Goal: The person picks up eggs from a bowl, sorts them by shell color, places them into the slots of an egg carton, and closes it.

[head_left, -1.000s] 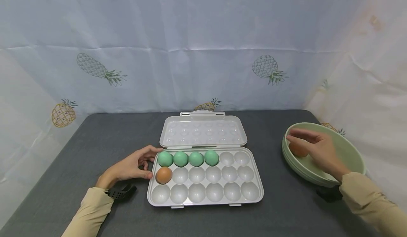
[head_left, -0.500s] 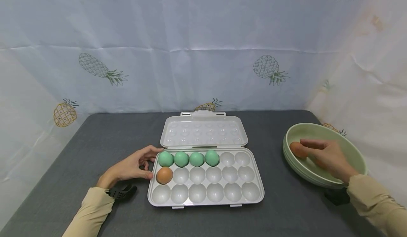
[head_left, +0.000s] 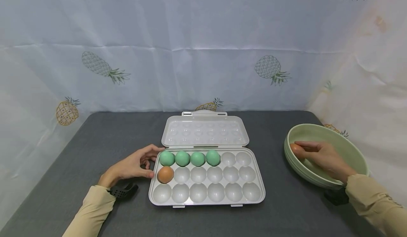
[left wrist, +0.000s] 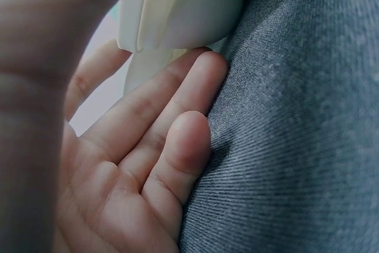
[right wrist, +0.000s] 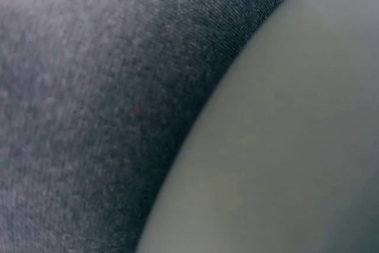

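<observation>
A white egg box [head_left: 206, 180] lies with its lid folded back. Several green eggs [head_left: 198, 159] fill part of its back row, and one brown egg [head_left: 165, 175] sits at the left of the middle row. My left hand [head_left: 130, 166] rests against the box's left edge, thumb and index spread along it; in the left wrist view, its relaxed fingers [left wrist: 142, 111] touch the box from below. Inside the pale green bowl [head_left: 353, 152], my right hand [head_left: 324, 159] pinches another brown egg [head_left: 297, 151] near the left wall. The right wrist view shows only the bowl's outside [right wrist: 266, 146] and cloth.
The bowl appears stacked on another similar one at the table's right side. A dark grey cloth [head_left: 203, 223] covers the table. A pineapple-print curtain [head_left: 203, 71] hangs behind and along the sides.
My right hand has lowered into the bowl, and its fingers have closed on the brown egg. The left hand has stayed at the box's edge.
</observation>
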`<state>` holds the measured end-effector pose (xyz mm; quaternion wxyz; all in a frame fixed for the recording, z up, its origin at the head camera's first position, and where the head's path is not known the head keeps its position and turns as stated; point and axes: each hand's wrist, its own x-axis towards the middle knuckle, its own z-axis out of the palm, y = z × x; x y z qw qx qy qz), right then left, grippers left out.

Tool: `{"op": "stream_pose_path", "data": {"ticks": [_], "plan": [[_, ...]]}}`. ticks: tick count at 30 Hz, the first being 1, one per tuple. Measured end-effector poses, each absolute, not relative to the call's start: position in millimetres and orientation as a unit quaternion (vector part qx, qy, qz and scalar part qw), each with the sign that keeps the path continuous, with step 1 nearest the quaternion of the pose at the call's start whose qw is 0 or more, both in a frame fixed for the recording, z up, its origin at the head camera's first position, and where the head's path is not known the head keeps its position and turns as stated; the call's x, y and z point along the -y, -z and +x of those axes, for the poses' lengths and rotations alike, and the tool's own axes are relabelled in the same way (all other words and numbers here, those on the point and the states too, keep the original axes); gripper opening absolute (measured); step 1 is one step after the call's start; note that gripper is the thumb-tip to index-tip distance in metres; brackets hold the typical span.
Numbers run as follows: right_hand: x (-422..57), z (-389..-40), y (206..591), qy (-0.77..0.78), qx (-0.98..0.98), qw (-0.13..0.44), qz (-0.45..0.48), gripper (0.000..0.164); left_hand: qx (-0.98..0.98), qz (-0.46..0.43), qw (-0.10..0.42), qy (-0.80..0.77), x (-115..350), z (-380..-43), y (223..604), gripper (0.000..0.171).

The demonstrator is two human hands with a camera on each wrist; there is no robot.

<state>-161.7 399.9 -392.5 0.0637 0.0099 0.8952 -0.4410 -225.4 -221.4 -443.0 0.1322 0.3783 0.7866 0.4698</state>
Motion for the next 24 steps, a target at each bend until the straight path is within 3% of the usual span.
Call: {"op": "stream_pose_path", "data": {"ticks": [11,18,24], "plan": [[-396.5,-162.9,395.1,0.436,-0.898,0.054,0.024,0.058,-0.782,0.383,0.134,-0.473,221.2,-225.8,444.1,0.073],[-396.3,-162.4,393.4,0.514,-0.856,0.055,-0.005,0.041,-0.784,0.381,0.133,-0.472,221.5,-225.4,443.5,0.075],[-397.7,-160.9,389.1,0.516,-0.855,0.042,-0.019,0.047,-0.785,0.38,0.13,-0.472,221.9,-224.6,442.7,0.075]]}}
